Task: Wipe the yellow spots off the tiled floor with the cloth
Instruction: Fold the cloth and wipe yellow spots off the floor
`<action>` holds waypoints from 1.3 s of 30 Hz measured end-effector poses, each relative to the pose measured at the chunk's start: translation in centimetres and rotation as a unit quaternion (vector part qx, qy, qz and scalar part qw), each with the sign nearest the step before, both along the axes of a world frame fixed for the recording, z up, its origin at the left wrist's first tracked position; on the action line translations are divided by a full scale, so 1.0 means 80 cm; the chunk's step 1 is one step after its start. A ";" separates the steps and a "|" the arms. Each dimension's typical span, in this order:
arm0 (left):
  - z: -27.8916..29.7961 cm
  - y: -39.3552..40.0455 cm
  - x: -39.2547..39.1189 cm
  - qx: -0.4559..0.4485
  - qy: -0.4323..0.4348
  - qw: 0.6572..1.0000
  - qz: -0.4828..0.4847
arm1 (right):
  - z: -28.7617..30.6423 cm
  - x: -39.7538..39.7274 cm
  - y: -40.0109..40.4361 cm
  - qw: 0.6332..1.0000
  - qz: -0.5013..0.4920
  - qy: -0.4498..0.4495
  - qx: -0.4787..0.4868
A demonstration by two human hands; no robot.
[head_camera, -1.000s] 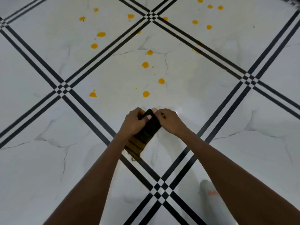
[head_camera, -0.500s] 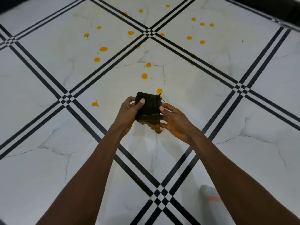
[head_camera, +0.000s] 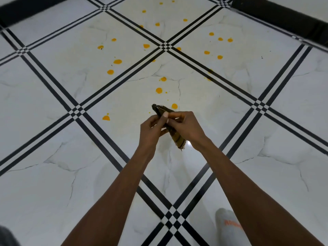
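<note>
A dark folded cloth (head_camera: pixel 178 139) with a brownish striped end is held above the white tiled floor (head_camera: pixel 53 157), seen edge-on. My left hand (head_camera: pixel 152 129) pinches it from the left with the thumb on top. My right hand (head_camera: pixel 188 127) grips it from the right. Several yellow spots lie on the tiles beyond the hands; the nearest yellow spot (head_camera: pixel 174 106) is just past the cloth's far tip, another yellow spot (head_camera: pixel 106 118) lies to the left, and more yellow spots (head_camera: pixel 159 90) are scattered farther out.
Black double lines (head_camera: pixel 113 151) cross the floor diagonally. A dark skirting (head_camera: pixel 284 16) runs along the far edges. A foot in a white sock (head_camera: pixel 229 226) stands at the lower right.
The cloth has been folded narrower and turned edge-on between both hands. The view has tilted up, showing more of the far floor and skirting.
</note>
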State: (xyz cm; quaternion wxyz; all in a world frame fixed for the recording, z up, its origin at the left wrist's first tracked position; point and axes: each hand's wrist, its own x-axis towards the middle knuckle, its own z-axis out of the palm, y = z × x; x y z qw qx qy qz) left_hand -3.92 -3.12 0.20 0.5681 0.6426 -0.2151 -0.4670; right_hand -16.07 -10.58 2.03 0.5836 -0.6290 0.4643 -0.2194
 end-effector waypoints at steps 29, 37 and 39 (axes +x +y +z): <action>-0.026 -0.020 0.047 0.043 0.032 0.998 0.028 | 0.068 -0.043 -0.064 0.985 -0.138 0.009 -0.107; -0.079 0.004 0.105 0.137 -0.267 0.953 0.044 | -0.007 0.041 -0.032 0.930 0.104 0.268 -0.227; -0.095 0.009 0.118 0.148 -0.355 0.923 0.008 | -0.045 0.045 -0.034 0.922 0.151 0.279 -0.221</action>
